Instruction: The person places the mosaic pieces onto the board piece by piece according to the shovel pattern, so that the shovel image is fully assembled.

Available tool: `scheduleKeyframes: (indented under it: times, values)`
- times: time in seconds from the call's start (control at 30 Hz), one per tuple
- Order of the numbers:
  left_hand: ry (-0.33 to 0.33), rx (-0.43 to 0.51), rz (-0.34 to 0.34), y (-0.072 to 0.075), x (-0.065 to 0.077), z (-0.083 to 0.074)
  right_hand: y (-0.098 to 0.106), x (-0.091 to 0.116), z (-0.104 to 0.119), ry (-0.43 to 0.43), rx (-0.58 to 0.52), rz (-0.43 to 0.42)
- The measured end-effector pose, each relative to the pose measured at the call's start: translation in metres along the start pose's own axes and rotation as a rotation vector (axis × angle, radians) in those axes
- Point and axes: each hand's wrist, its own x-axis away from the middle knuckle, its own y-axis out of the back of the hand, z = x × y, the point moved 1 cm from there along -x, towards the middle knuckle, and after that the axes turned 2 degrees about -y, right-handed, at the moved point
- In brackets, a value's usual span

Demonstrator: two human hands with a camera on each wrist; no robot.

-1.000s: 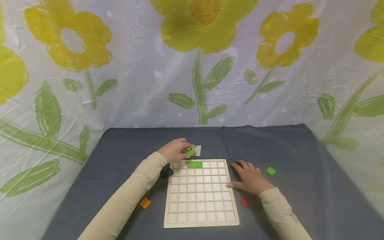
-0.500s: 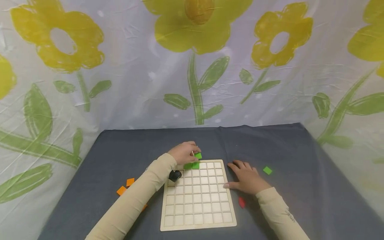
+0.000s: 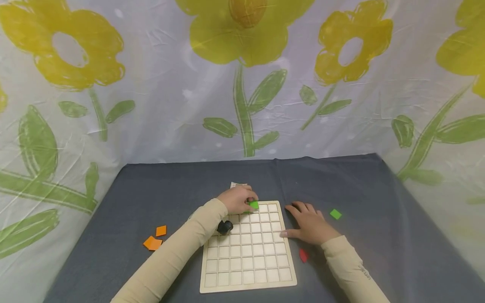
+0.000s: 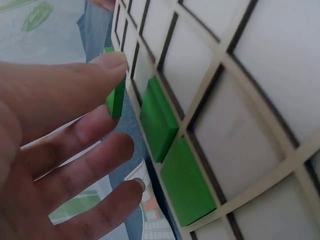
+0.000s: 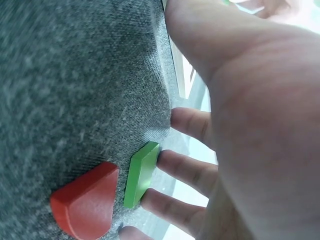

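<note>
My left hand (image 3: 236,200) pinches a green square tile (image 3: 254,205) between thumb and index finger, at the far row of a pale wooden grid board (image 3: 246,277). In the left wrist view the held tile (image 4: 118,97) stands tilted by the board's edge, the other fingers loosely bent below. Two more green tiles lie side by side in that row, the nearer tile (image 4: 185,182) and its neighbour (image 4: 157,120); the hand mostly hides them from the head. My right hand (image 3: 312,223) rests with fingers spread on the cloth, thumb at the board's right edge.
A loose green tile (image 3: 335,214) and a red piece with a rounded side (image 3: 303,255) lie right of the board. Several orange tiles (image 3: 161,230) lie to its left. Behind my left hand is a small printed card (image 3: 238,184). A black device (image 3: 225,227) sits at my left wrist.
My left hand has moved right and nearer, bringing the green tile from beside the card to the board's far row. The orange tiles have come out from behind the left sleeve. The right hand stays put.
</note>
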Motion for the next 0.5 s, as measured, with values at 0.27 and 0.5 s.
scheduleKeyframes:
  times: [0.27, 0.5]
  values:
    - [-0.025, -0.061, 0.018, -0.0049, 0.0012, 0.0009, 0.0007, 0.0004, 0.0007, -0.003, 0.0, -0.002]
    - [-0.014, -0.063, 0.008, -0.007, 0.0025, -0.0006, 0.0002, -0.0004, 0.0003, -0.01, 0.007, -0.006]
